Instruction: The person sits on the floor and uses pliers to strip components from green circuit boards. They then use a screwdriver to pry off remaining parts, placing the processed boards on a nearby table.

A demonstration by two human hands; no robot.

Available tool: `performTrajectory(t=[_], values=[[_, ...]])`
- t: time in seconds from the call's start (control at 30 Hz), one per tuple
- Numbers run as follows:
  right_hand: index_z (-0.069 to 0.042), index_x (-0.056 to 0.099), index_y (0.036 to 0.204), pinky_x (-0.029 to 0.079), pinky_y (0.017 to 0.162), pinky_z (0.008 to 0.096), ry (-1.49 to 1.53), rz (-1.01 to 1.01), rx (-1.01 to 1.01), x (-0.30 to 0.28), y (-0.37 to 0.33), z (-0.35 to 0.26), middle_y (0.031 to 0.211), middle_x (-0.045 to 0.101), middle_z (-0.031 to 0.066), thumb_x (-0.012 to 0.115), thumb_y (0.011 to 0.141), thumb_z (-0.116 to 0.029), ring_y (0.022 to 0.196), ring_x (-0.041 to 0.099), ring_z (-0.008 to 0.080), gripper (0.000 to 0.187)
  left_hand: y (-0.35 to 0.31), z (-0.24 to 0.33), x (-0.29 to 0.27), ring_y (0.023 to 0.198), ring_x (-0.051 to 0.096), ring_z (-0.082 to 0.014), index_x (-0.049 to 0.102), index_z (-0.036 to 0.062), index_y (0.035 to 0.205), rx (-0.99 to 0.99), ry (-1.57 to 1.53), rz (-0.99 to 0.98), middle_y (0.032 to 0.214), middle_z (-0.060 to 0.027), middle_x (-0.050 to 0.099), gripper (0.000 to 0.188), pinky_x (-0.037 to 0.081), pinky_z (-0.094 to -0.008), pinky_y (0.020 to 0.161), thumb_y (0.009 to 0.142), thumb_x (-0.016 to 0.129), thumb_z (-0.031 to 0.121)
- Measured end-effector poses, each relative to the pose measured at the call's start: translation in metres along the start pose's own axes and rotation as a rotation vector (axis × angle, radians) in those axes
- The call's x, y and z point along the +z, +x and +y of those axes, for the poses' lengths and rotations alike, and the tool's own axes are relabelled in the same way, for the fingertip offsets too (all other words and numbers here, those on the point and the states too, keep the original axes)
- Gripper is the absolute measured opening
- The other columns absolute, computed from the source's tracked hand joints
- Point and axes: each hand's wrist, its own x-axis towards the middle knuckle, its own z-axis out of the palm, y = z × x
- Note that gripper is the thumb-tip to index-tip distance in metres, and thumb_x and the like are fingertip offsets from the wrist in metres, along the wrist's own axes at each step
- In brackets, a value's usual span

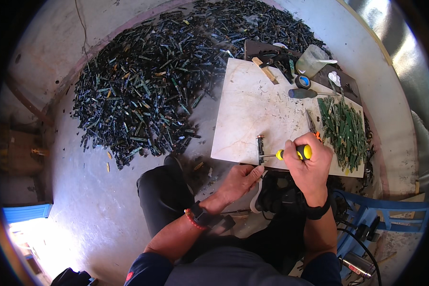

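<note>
My right hand (312, 164) is closed around the yellow-and-black handle of a screwdriver (280, 155). Its shaft points left, and the tip meets a narrow dark strip (260, 147) that looks like part of a circuit board. That strip lies near the front edge of a pale board (238, 114). At the strip's near end, my left hand (236, 183) grips it between thumb and fingers. Just beyond my right hand lie pliers (311, 121) with orange handles, partly hidden. To their right is a heap of green circuit-board strips (343, 133).
A large pile of dark strips (138, 100) covers the floor at the far left. On the board's far side are another screwdriver (302, 94), a tape roll (302, 82), a wooden stick (265, 71) and a plastic jug (310, 62). A blue chair (395, 206) stands at right.
</note>
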Motion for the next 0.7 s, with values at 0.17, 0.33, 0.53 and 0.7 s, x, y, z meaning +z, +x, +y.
performTrajectory(t=[0.17, 0.33, 0.53, 0.7], values=[[-0.003, 0.051, 0.068, 0.036, 0.041, 0.0260, -0.033, 0.028, -0.054, 0.006, -0.001, -0.002, 0.050, 0.050, 0.0068, 0.071, 0.073, 0.000, 0.041, 0.045, 0.0129, 0.021, 0.001, -0.001, -0.001, 0.049, 0.041, -0.0061, 0.058, 0.0025, 0.073, -0.004, 0.052, 0.018, 0.058, 0.0009, 0.049, 0.048, 0.034, -0.0235, 0.045, 0.095, 0.052, 0.045], [-0.002, 0.050, 0.068, 0.037, 0.042, 0.0245, -0.007, 0.034, -0.031, 0.002, 0.001, -0.001, 0.051, 0.050, 0.0060, 0.070, 0.073, 0.000, 0.043, 0.046, 0.0105, 0.020, 0.000, 0.005, -0.001, 0.049, 0.041, -0.0059, 0.057, 0.0030, 0.070, -0.042, 0.045, 0.038, 0.056, 0.0013, 0.048, 0.049, 0.033, -0.0240, 0.044, 0.094, 0.054, 0.046], [-0.002, 0.051, 0.068, 0.037, 0.043, 0.0243, 0.018, 0.033, 0.084, -0.004, 0.000, 0.005, 0.051, 0.049, 0.0047, 0.069, 0.074, -0.001, 0.044, 0.044, 0.0084, 0.020, 0.001, 0.002, 0.000, 0.049, 0.039, -0.0056, 0.055, 0.0037, 0.067, -0.039, 0.053, 0.045, 0.055, 0.0026, 0.045, 0.050, 0.031, -0.0243, 0.045, 0.093, 0.055, 0.047], [-0.002, 0.050, 0.066, 0.037, 0.043, 0.0245, 0.009, -0.009, 0.066, -0.009, 0.000, 0.002, 0.050, 0.048, 0.0050, 0.069, 0.073, 0.000, 0.044, 0.042, 0.0090, 0.020, 0.004, -0.006, 0.004, 0.053, 0.034, -0.0105, 0.055, -0.0034, 0.068, 0.064, 0.176, 0.132, 0.052, -0.0052, 0.040, 0.054, 0.033, -0.0347, 0.047, 0.092, 0.058, 0.045]])
